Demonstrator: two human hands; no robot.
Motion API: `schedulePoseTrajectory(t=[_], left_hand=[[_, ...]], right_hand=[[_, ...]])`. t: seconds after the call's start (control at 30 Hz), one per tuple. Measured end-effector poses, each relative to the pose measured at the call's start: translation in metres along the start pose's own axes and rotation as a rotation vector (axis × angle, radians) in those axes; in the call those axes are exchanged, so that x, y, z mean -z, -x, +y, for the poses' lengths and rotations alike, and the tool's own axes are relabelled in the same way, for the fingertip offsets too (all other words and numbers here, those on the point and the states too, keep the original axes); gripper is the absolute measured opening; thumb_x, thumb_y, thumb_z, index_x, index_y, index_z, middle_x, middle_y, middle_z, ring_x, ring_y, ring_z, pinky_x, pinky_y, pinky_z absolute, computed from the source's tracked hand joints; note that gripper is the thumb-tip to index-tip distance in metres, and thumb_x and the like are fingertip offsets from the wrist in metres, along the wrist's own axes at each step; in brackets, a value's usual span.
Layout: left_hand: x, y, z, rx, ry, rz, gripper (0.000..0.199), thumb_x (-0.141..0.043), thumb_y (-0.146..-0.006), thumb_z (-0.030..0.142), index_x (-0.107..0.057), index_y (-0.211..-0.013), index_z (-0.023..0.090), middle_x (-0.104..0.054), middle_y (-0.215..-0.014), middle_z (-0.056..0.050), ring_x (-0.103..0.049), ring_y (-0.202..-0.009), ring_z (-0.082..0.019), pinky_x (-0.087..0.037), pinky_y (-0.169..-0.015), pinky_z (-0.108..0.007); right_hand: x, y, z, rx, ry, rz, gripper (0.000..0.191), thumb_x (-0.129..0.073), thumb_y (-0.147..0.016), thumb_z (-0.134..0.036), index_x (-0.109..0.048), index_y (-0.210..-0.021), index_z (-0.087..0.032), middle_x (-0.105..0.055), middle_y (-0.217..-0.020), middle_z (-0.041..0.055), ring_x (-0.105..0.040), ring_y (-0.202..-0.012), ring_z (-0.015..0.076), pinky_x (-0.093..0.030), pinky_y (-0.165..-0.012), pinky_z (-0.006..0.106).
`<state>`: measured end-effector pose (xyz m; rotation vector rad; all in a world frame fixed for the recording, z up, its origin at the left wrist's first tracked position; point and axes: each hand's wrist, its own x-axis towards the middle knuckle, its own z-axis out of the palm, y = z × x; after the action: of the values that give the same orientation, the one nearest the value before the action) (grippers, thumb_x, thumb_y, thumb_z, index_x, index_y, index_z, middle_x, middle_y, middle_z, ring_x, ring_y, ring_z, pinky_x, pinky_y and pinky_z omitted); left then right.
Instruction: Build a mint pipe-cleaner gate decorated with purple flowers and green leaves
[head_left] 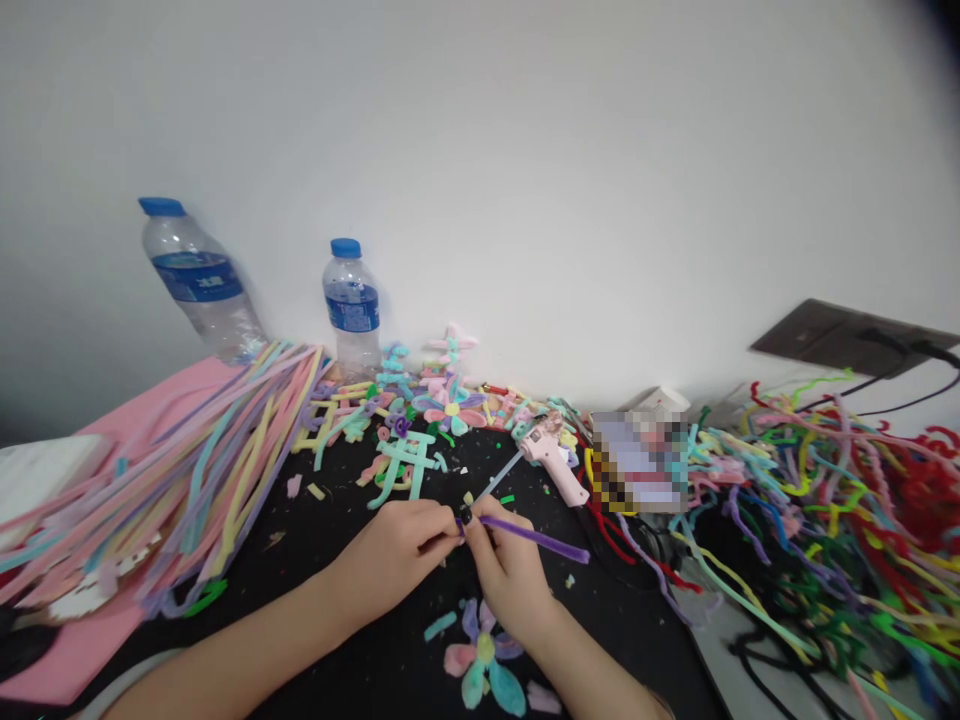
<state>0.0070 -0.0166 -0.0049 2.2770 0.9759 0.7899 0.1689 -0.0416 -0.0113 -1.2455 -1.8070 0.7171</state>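
Observation:
A purple pipe cleaner (551, 543) runs between my fingertips and sticks out to the right. My left hand (401, 550) pinches its left end. Close against it, my right hand (510, 565) is closed on the same strip, thumb and fingers pressed together. A small pale piece shows just above the fingertips. Below my hands a flower of coloured fuzzy petals (485, 650) lies on the black table (360, 670), with a short teal piece (440, 626) beside it. Beyond my right hand rests a pink glue gun (553, 462) with a clear glue stick.
Long pastel pipe cleaners (240, 450) cover the left side. Two bottles (196, 275) (352, 310) stand near the wall. Finished shapes (409, 460) lie at the back. A tangle of coloured pipe cleaners (817, 520) fills the right, below a socket plate (832, 338) with black cables.

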Motion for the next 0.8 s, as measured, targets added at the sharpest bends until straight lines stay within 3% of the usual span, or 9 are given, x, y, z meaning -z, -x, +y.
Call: schedulePoseTrajectory(t=[0.2,0.33,0.47,0.53,0.63,0.8], left_hand=[[0.0006,-0.0010,0.0009,-0.065,-0.022,0.033,0.024,-0.048,-0.085,0.012,-0.055,-0.062,0.016,-0.056,-0.060,0.002,-0.054,-0.056,-0.010,-0.040,-0.054,-0.020],[0.0039,0.0002,-0.0017,-0.143,0.022,0.091,0.015,-0.049,-0.088,0.015,-0.062,-0.081,0.018,-0.066,-0.074,0.000,-0.062,-0.067,-0.011,-0.047,-0.064,-0.020],[0.0072,0.0007,-0.0028,-0.028,0.042,0.169,0.011,-0.057,-0.085,0.021,-0.059,-0.095,0.020,-0.069,-0.081,0.001,-0.065,-0.068,-0.011,-0.050,-0.065,-0.019],[0.0080,-0.0003,-0.0031,0.002,-0.001,0.145,0.013,-0.060,-0.083,0.023,-0.059,-0.096,0.019,-0.069,-0.082,0.000,-0.065,-0.068,-0.012,-0.051,-0.064,-0.020],[0.0080,-0.0020,-0.0045,-0.073,-0.073,0.077,0.010,-0.054,-0.088,0.023,-0.062,-0.092,0.019,-0.069,-0.083,-0.001,-0.065,-0.074,-0.014,-0.050,-0.068,-0.023],[0.0063,-0.0010,-0.0064,-0.181,-0.143,0.060,0.028,-0.039,-0.095,0.026,-0.064,-0.088,0.016,-0.067,-0.074,-0.004,-0.063,-0.068,-0.015,-0.050,-0.063,-0.023]], right_hand=[[-0.0018,0.0005,-0.0033,-0.047,-0.039,0.022,0.025,-0.037,-0.092,-0.024,-0.047,-0.070,-0.019,-0.046,-0.063,-0.0013,-0.044,-0.058,0.0136,-0.034,-0.055,0.025],[0.0018,-0.0009,-0.0019,-0.091,-0.126,0.073,0.028,-0.039,-0.092,-0.028,-0.044,-0.066,-0.019,-0.041,-0.061,-0.0025,-0.041,-0.056,0.0126,-0.031,-0.054,0.025],[0.0053,-0.0007,0.0041,-0.163,-0.227,0.124,0.029,-0.040,-0.092,-0.033,-0.042,-0.066,-0.020,-0.033,-0.056,-0.0054,-0.033,-0.050,0.0112,-0.026,-0.049,0.024],[0.0047,0.0000,0.0045,-0.171,-0.258,0.109,0.028,-0.040,-0.092,-0.034,-0.043,-0.068,-0.020,-0.032,-0.056,-0.0060,-0.031,-0.050,0.0111,-0.024,-0.048,0.024],[0.0022,0.0005,0.0009,-0.143,-0.253,0.066,0.028,-0.039,-0.093,-0.032,-0.043,-0.068,-0.020,-0.033,-0.059,-0.0052,-0.032,-0.053,0.0115,-0.026,-0.050,0.024],[0.0002,-0.0001,-0.0025,-0.099,-0.219,0.040,0.027,-0.036,-0.093,-0.030,-0.041,-0.068,-0.020,-0.036,-0.064,-0.0034,-0.037,-0.060,0.0127,-0.030,-0.057,0.025]])
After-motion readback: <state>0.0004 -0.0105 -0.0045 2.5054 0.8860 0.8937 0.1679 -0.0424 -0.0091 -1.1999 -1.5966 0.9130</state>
